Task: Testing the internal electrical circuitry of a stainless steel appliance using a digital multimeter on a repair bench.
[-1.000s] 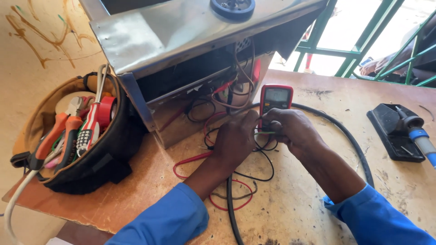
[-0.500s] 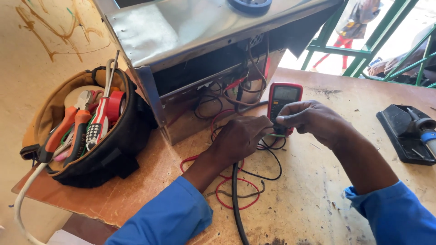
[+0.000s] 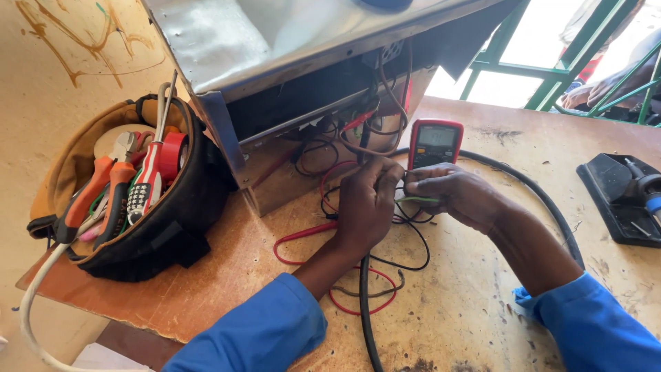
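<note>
Head view, biggest first. I see the desk (image 3: 468,324), a scuffed wood sheet, carrying everything. On it sits a sheet-metal appliance housing (image 3: 227,41), tipped so its open underside faces the hands; I judge that's to expose the wiring (image 3: 372,103) hanging out of it. Left of the housing is a black tool bag (image 3: 165,220), mouth open and close by, so the orange-handled pliers (image 3: 89,193) and screwdrivers are within reach. A thick black cable (image 3: 530,193) arcs around behind the right forearm. Far right, a black holder (image 3: 613,200) lies well apart, unused.

A red multimeter (image 3: 435,142) stands just beyond the hands with its screen towards the camera, readable while both hands are busy. Red test lead (image 3: 303,235) loops loose across the desk.

Left hand (image 3: 368,207): grip narrow, fingertips pinched on thin dark wires below the housing. Right hand (image 3: 458,196): grip closed on a thin green wire (image 3: 420,200), held taut towards the left fingertips. Hands nearly touching, just in front of the meter.
</note>
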